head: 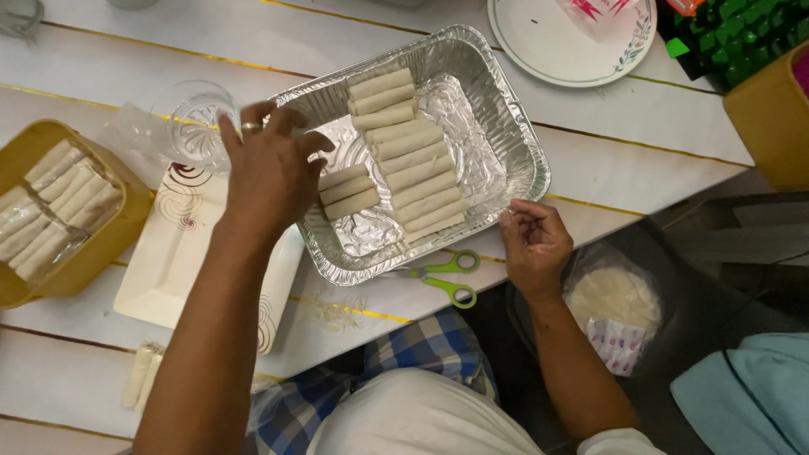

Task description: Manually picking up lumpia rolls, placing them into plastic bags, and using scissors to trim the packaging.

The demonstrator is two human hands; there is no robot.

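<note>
I am laying rolls point(348, 190) in the foil tray point(506, 109). My left hand point(270, 168) hovers over them, fingers spread, holding nothing. My right hand point(533, 240) rests curled, empty, by the tray's edge. I think a new roll must go snug beside these.

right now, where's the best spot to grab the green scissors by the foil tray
Probably by the green handle loops, coming from the table's near edge beside the right hand. The loops lie flat and clear, while the blades point left toward the foil tray, partly tucked at its rim.
</note>
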